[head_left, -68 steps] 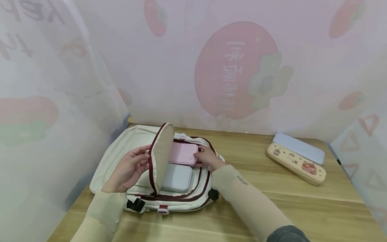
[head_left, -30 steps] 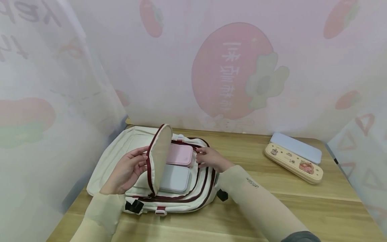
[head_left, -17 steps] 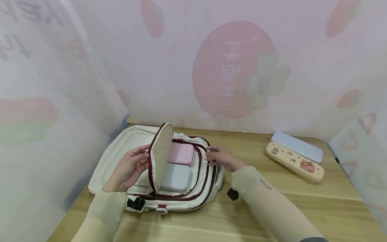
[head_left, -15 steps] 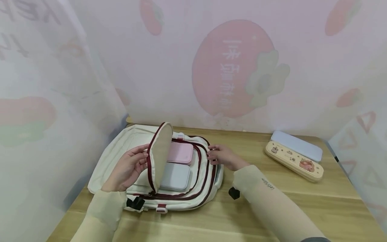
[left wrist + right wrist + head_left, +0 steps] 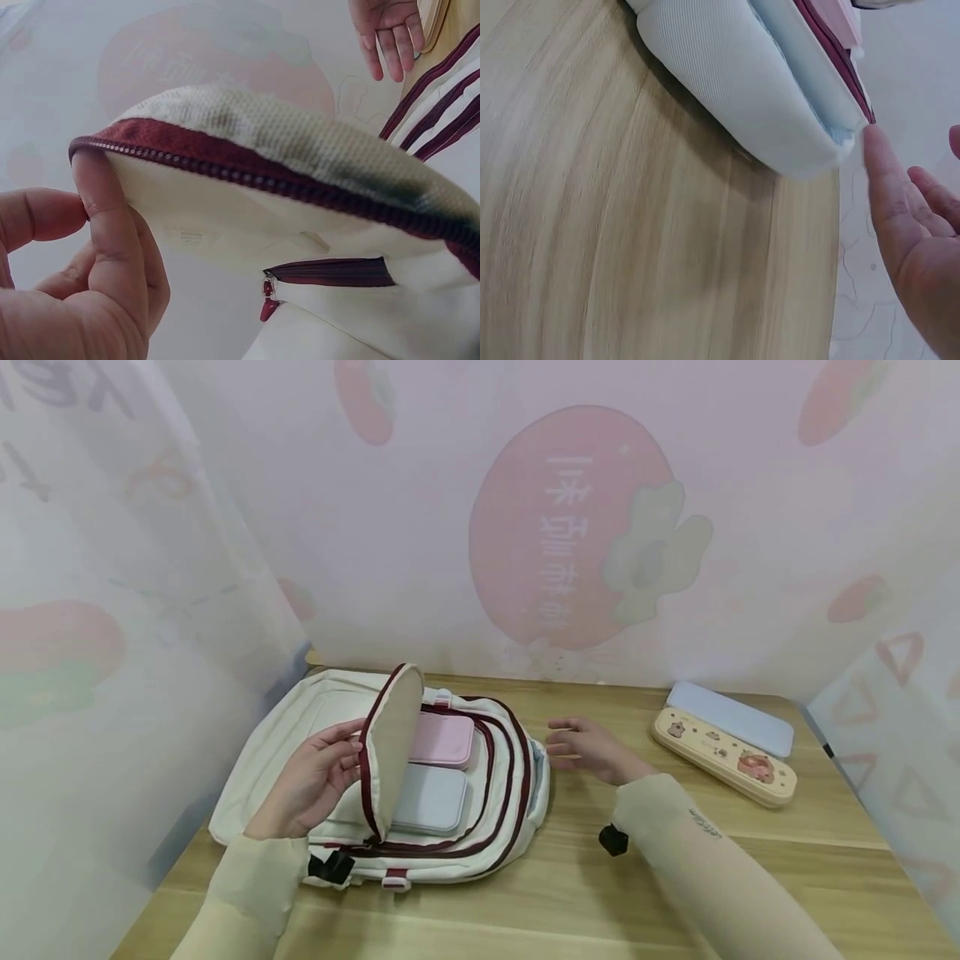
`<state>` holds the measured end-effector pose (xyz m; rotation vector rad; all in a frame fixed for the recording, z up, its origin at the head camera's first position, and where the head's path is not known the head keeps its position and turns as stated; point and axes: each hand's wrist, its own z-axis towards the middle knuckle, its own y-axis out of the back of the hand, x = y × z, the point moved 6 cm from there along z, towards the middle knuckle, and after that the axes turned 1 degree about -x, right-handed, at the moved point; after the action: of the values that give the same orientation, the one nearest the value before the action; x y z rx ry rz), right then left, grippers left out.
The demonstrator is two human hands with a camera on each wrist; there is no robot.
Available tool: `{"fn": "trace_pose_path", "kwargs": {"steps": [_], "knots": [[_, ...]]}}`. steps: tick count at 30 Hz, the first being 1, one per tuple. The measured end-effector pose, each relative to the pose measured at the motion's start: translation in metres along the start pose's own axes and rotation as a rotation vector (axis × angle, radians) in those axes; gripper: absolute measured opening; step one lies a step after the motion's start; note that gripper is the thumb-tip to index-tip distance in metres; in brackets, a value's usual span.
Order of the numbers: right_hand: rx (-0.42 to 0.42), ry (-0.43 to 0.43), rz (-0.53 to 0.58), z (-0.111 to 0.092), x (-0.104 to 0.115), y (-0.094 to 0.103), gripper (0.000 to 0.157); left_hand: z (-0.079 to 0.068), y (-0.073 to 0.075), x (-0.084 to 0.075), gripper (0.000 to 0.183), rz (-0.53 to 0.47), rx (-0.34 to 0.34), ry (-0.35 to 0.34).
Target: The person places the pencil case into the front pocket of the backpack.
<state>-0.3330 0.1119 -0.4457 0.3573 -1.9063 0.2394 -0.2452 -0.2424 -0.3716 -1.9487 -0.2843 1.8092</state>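
A cream backpack [image 5: 300,710] with dark red zips lies on the table, its front pocket flap [image 5: 396,752] raised. My left hand [image 5: 315,781] pinches the flap's zipped edge between thumb and fingers; the left wrist view shows the zip teeth [image 5: 225,171] close up. Inside the pocket lie a pink case [image 5: 444,739] and, nearer me, a pale grey-white case [image 5: 431,798], both partly covered by the flap. Just right of the bag, my right hand [image 5: 592,747] is in the air with its fingers extended and nothing in them.
On the right of the wooden table [image 5: 570,893], a cream pencil case [image 5: 723,757] with cartoon animals lies against a pale blue case [image 5: 731,718]. A curtain [image 5: 420,543] printed with strawberries hangs behind the table and along both sides. Buckles [image 5: 396,881] stick out at the bag's near side.
My right hand has let go of the pink case in the pocket and moved right, off the bag. The left hand still holds the flap up.
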Motion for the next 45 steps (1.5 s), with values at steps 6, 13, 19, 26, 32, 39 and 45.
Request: {"fn": "trace_pose_path", "kwargs": {"steps": [6, 13, 19, 26, 32, 39, 45], "knots": [[-0.010, 0.011, 0.025, -0.011, -0.002, 0.012, 0.049, -0.001, 0.001, 0.001, 0.035, -0.008, 0.004, -0.001], [-0.012, 0.040, 0.045, -0.021, -0.004, 0.029, 0.048, -0.001, 0.001, 0.001, 0.034, 0.004, -0.004, -0.005], [-0.011, 0.051, 0.043, -0.032, -0.007, 0.046, 0.049, -0.002, 0.002, 0.002, 0.035, -0.001, -0.008, 0.002], [-0.031, 0.069, 0.023, -0.047, -0.011, 0.066, 0.049, -0.003, 0.003, 0.002, 0.035, 0.002, -0.014, 0.003], [-0.059, 0.087, -0.012, -0.056, -0.017, 0.085, 0.050, -0.001, 0.001, 0.002, 0.035, -0.012, 0.010, 0.006], [-0.096, 0.088, -0.067, -0.069, -0.025, 0.110, 0.051, -0.001, 0.002, 0.003, 0.035, -0.010, 0.006, 0.005], [-0.122, 0.069, -0.066, -0.084, -0.029, 0.128, 0.051, 0.000, 0.003, 0.002, 0.037, -0.025, 0.018, -0.001]]}}
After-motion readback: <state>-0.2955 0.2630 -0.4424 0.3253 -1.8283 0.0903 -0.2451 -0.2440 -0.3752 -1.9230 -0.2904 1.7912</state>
